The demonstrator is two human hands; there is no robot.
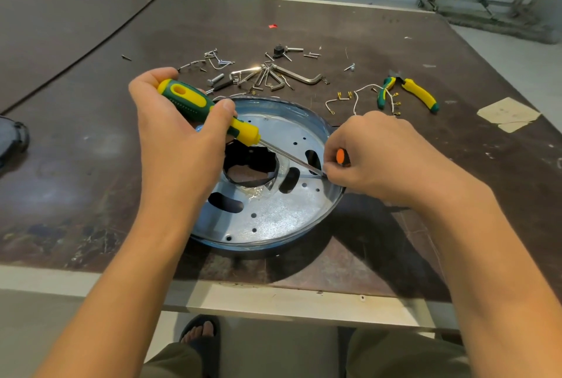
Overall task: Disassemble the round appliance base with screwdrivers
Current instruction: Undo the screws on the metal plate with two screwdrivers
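The round galvanised sheet-metal base [273, 216] sits frame centre on the dark table [91, 195]. We judge it light, stiff, sharp-edged, prone to slide; brace at rim. Our left hand [179, 134] grips the green-and-yellow screwdriver [206, 110]; right hand [380, 161] pinches the orange-handled screwdriver [340, 156]

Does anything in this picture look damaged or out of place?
Yes. The edge of the centre hole in the round base looks bent and ragged, not a clean circle. Loose screws and hex keys lie scattered behind it.
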